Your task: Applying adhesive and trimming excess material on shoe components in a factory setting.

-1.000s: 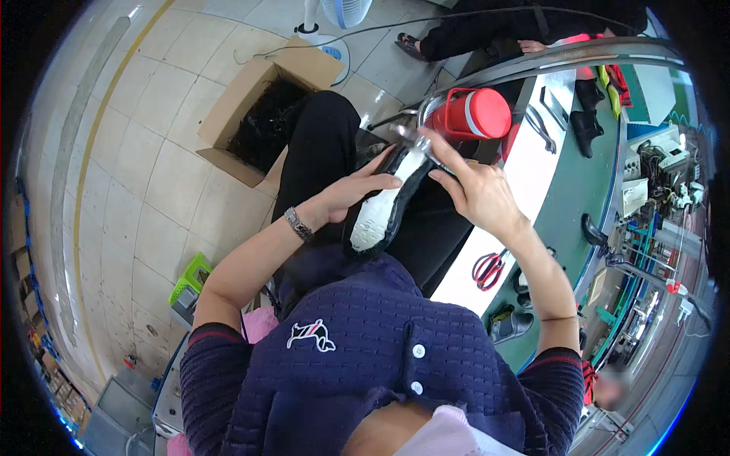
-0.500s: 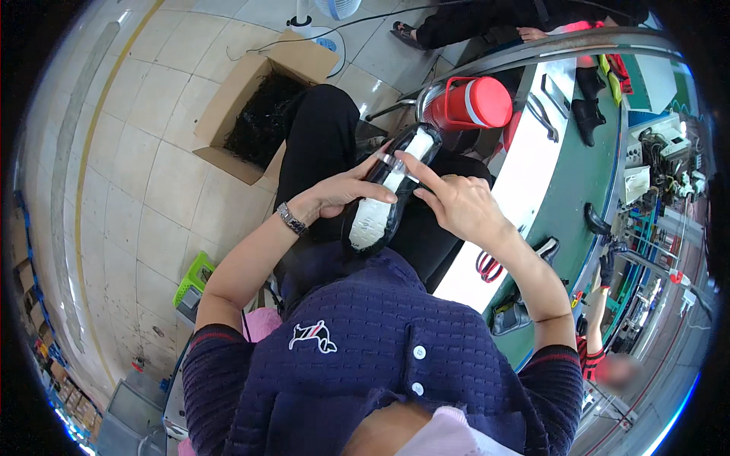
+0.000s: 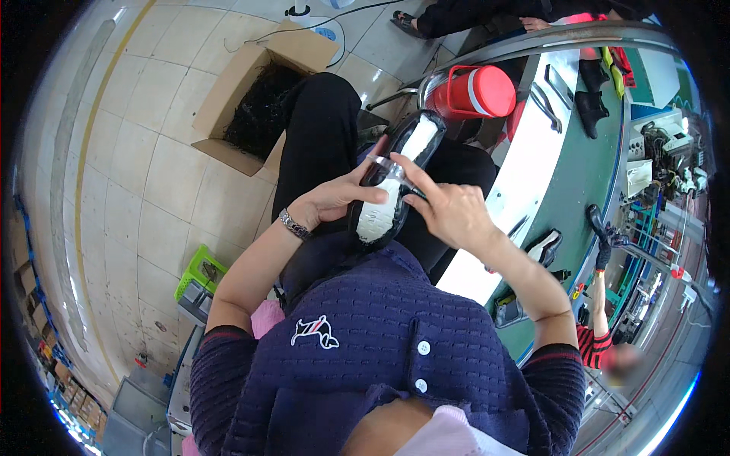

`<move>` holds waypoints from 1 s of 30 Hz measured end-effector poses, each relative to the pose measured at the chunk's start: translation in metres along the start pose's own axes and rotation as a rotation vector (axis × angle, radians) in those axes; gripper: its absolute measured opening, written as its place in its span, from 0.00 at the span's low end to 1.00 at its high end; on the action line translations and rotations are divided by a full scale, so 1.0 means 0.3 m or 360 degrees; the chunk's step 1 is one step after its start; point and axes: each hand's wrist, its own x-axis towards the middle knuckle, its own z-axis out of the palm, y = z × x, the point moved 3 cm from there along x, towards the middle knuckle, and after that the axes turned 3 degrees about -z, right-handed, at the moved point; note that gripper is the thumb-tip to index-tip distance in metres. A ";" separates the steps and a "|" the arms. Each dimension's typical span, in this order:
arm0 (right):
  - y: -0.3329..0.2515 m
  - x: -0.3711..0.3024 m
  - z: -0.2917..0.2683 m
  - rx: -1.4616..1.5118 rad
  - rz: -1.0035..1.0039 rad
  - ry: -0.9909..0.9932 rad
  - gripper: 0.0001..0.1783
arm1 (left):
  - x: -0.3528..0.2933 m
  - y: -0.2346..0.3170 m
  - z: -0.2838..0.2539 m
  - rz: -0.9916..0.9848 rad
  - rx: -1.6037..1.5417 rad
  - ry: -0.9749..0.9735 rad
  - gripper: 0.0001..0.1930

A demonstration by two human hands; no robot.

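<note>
A black shoe (image 3: 378,222) lies sole up across my lap, its white bottom (image 3: 395,182) facing me. Around its left side, my left hand (image 3: 344,193) clasps it with the thumb pressed on the white sole. My right hand (image 3: 449,209) is closed on a narrow shiny metal tool (image 3: 393,169) lying across the middle of the shoe; its exact kind is not clear. The right index finger points along the metal toward the left fingers. My right palm hides the tool's other end.
To my right runs a green belt (image 3: 557,178) with a white ledge (image 3: 487,266), holding pliers (image 3: 546,106) and shoes (image 3: 544,247). Beyond stand a red drink cooler (image 3: 487,91) and a carton (image 3: 217,125) of black scraps. A co-worker's gloved hand (image 3: 603,254) is at the belt's far side.
My right hand and the metal tool have shifted slightly left and down along the sole. The shoe has moved slightly right. Across the belt, the co-worker's gloved hand has moved up beside a black shoe.
</note>
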 end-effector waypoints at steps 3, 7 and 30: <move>0.017 -0.034 -0.058 -0.0048 -0.0104 -0.0096 0.35 | 0.007 -0.035 -0.023 0.0067 -0.0380 0.0048 0.44; -0.014 -0.094 -0.067 -0.0467 -0.0387 0.0005 0.44 | -0.020 -0.071 -0.018 0.0132 -0.0622 -0.0124 0.37; -0.067 -0.002 -0.040 -0.0176 -0.0254 0.0118 0.37 | -0.049 -0.037 0.033 -0.0080 0.0070 0.0380 0.49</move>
